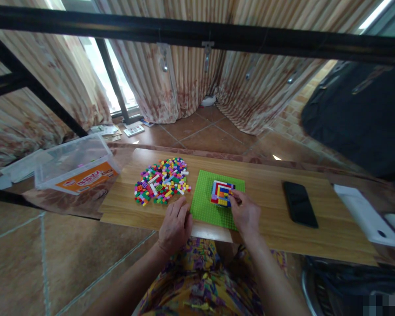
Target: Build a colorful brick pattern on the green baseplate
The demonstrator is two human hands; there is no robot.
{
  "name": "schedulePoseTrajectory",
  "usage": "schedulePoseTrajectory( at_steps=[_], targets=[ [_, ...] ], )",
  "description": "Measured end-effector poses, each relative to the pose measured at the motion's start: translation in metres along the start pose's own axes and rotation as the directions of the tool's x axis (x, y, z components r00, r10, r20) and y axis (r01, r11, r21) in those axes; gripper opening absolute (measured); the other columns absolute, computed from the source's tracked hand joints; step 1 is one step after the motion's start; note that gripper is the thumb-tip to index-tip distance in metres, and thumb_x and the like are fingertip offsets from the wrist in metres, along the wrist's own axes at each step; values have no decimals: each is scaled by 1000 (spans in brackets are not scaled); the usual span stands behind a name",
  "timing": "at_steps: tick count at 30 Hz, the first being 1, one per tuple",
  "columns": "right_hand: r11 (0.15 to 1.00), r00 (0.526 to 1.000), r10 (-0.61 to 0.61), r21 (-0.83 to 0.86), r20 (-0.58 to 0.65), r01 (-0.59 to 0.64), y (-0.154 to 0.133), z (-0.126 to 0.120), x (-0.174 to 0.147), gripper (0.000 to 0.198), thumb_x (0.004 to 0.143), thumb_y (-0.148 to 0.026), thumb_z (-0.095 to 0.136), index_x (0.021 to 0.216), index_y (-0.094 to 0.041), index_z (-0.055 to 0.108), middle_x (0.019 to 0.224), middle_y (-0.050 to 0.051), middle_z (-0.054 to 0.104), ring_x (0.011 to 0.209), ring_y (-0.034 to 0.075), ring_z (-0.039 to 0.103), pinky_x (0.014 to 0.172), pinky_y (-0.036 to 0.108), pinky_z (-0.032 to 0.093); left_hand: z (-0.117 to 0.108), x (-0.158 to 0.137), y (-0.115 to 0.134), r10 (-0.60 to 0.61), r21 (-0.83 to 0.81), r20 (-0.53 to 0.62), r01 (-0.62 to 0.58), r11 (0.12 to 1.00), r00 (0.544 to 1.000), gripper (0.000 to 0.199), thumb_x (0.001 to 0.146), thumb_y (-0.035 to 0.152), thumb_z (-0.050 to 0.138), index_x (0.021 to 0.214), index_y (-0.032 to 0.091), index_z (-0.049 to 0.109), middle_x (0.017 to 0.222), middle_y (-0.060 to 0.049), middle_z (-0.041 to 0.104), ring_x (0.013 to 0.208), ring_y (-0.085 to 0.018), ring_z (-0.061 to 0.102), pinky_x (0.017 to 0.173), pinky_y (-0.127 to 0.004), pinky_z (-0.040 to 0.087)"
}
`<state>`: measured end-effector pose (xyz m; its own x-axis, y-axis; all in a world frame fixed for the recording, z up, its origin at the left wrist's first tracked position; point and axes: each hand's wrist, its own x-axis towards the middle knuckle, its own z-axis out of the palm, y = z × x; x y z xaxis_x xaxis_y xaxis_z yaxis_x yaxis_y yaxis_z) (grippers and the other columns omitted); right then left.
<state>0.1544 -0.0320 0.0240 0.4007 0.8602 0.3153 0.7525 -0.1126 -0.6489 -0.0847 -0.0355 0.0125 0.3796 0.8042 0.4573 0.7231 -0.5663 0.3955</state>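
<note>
Counted one bare left hand (175,226) and one bare right hand (246,216), one square green studded plastic baseplate (204,208), one squarish build of multicoloured plastic bricks (221,193) and one loose pile of small multicoloured bricks (164,180), too crowded to number singly. Also counted one rectangular black phone (299,204), one clear plastic box (48,173) with one orange label (87,177) and one long wood-grain tabletop (335,224).

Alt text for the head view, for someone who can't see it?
Right hand at a multicoloured brick build on a green baseplate, left hand at its left edge. Loose bricks lie left, a black phone right, on a wooden tabletop.
</note>
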Motion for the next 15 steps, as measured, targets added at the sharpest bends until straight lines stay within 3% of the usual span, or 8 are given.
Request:
schedulePoseTrajectory(
  at_steps=[5, 10, 15],
  targets=[
    [995, 998, 65, 73, -4, -64, 0, -6, -3, 35, 87, -45, 51, 97, -19, 72, 94, 10, 75, 77, 21, 68, 73, 33, 49, 0, -1, 0, 13, 7, 1, -13, 1000, 1000, 27, 88, 17, 51, 115, 14, 53, 129, -18, 54, 118, -29, 52, 101, -47, 47],
    [984, 984, 152, 107, -99, -141, -1, -13, -2, 41, 85, -50, 52, 93, -14, 71, 85, 12, 73, 70, 21, 64, 68, 31, 48, 0, -1, 0, 7, 6, -5, -7, 1000, 1000, 26, 88, 17, 51, 114, 14, 54, 128, -18, 54, 118, -28, 52, 101, -46, 47],
    [966, 960, 247, 107, -129, -234, -2, -6, 4, 50, 81, -56, 55, 95, -10, 67, 86, 14, 70, 69, 20, 61, 67, 32, 46, -1, 0, 0, 22, 7, -13, -22, 1000, 1000, 27, 87, 16, 51, 114, 14, 54, 127, -18, 56, 116, -29, 54, 99, -46, 47]
  ],
)
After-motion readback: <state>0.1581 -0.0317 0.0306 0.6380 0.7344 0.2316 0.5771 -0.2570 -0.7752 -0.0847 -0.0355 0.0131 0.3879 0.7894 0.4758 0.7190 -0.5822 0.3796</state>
